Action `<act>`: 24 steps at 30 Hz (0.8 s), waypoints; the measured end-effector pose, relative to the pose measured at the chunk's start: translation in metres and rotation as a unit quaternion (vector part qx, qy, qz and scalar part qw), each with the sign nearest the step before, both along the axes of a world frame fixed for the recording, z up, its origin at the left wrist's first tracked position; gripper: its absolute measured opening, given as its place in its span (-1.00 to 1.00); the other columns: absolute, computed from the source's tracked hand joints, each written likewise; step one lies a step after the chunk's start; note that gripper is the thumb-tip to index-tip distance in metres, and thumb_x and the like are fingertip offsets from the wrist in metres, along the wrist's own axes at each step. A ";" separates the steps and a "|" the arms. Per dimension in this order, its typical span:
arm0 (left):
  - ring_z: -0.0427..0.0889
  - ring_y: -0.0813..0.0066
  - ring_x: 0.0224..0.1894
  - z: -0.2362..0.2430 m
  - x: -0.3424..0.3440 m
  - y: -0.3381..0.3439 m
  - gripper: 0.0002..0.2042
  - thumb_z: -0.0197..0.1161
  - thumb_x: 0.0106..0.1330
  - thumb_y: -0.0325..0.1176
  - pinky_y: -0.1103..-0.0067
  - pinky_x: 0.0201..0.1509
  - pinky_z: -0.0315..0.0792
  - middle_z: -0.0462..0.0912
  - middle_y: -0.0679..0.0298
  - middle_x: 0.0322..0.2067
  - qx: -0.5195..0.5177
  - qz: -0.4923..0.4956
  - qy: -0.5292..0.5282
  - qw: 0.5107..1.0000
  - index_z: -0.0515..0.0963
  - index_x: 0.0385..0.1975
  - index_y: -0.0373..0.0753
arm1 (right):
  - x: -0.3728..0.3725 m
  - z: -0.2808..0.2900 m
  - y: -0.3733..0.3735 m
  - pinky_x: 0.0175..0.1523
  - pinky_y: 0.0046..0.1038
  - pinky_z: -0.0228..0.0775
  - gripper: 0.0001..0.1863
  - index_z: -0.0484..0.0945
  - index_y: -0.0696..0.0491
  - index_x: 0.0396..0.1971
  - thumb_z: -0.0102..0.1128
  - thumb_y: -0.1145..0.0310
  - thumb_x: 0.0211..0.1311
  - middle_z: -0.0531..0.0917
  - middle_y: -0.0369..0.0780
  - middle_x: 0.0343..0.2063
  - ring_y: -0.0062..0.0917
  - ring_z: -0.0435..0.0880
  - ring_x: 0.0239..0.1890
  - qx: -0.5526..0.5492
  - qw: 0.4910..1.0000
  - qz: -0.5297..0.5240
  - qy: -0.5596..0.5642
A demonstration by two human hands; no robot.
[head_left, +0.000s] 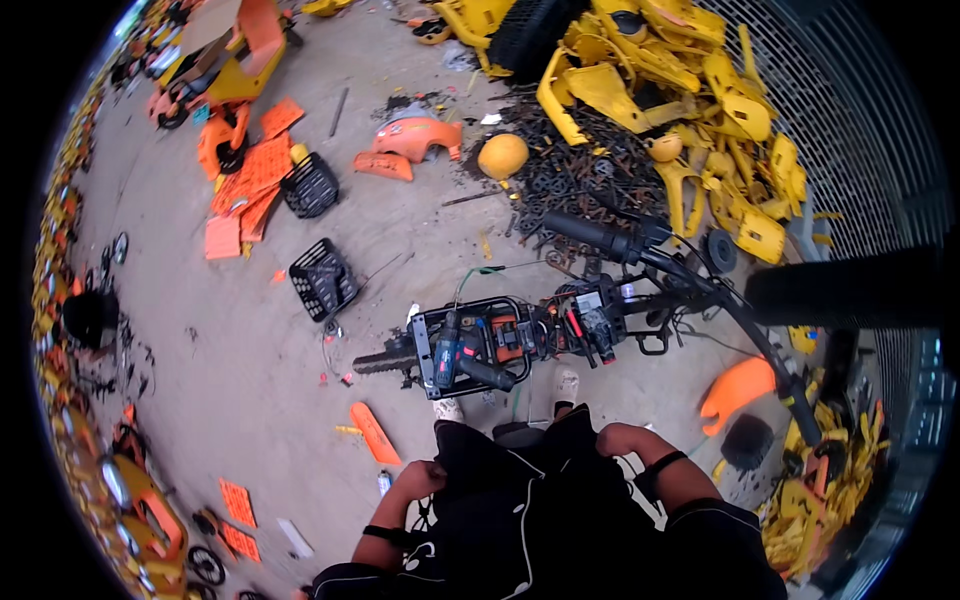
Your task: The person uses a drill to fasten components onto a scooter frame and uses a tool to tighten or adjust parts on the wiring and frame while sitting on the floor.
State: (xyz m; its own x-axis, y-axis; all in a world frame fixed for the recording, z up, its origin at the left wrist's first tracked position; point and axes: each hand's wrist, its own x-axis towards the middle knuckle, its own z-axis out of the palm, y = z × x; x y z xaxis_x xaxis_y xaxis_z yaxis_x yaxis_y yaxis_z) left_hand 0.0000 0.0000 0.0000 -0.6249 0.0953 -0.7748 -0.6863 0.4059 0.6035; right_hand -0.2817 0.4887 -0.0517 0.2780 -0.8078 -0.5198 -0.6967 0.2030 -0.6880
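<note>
Both hands are at the front of my dark garment (520, 500). My left hand (424, 478) is closed on its left edge, and my right hand (622, 439) is closed on its right edge. Ahead of me stands a stripped bike frame (655, 300) with its handlebar (590, 232) to the right. On its rear rack (422, 350) lies a blue-and-black cordless power tool (447, 348). Further along the frame are red-handled tools (575, 325). Neither hand touches the bike or the tools.
Yellow plastic panels (605, 95) and dark metal scraps (570, 180) are heaped ahead right. Black baskets (322, 280) and orange panels (255, 180) lie on the left floor. A dark post (850, 290) juts in from the right. An orange strip (375, 433) lies near my left hand.
</note>
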 end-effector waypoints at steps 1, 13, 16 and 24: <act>0.72 0.37 -0.33 0.015 -0.023 0.011 -0.72 0.38 0.10 -0.27 0.46 -0.14 0.59 0.77 0.15 -0.35 0.060 -0.009 -0.022 0.998 0.73 -0.20 -0.22 | -0.024 0.003 0.021 -0.32 -0.31 0.49 -0.87 0.64 0.12 -0.50 0.16 0.39 0.11 0.61 -0.12 -0.54 -0.27 0.62 -0.47 0.094 0.983 -0.056 -0.146; 0.68 0.02 -0.33 -0.005 -0.089 0.096 -0.79 0.25 0.25 -0.24 0.23 -0.23 0.54 0.66 0.01 -0.38 -0.092 -0.037 -0.016 0.995 0.56 -0.33 -0.28 | -0.089 0.020 0.023 -0.07 -0.22 0.52 -0.77 0.65 0.13 -0.18 0.25 0.35 0.22 0.71 -0.08 -0.29 -0.20 0.69 -0.23 0.136 0.924 -0.341 -0.105; 0.70 -0.06 -0.21 -0.026 -0.148 0.076 -0.78 0.20 0.35 -0.38 0.22 -0.13 0.58 0.69 -0.01 -0.26 -0.336 0.130 0.188 0.914 0.58 -0.05 -0.24 | -0.109 0.002 -0.011 -0.07 -0.19 0.53 -0.76 0.62 0.13 -0.19 0.34 0.35 0.18 0.68 -0.08 -0.26 -0.15 0.68 -0.15 0.023 0.861 -0.507 0.005; 0.41 -0.06 0.31 -0.049 -0.243 0.068 -0.53 0.31 0.28 -0.35 0.17 0.42 0.25 0.51 0.04 0.20 -0.326 -0.018 0.444 0.834 0.47 0.20 -0.26 | -0.107 -0.074 -0.076 -0.10 -0.28 0.56 -0.78 0.62 0.09 -0.19 0.32 0.30 0.26 0.69 -0.14 -0.26 -0.28 0.72 -0.21 -0.121 0.893 -0.430 -0.048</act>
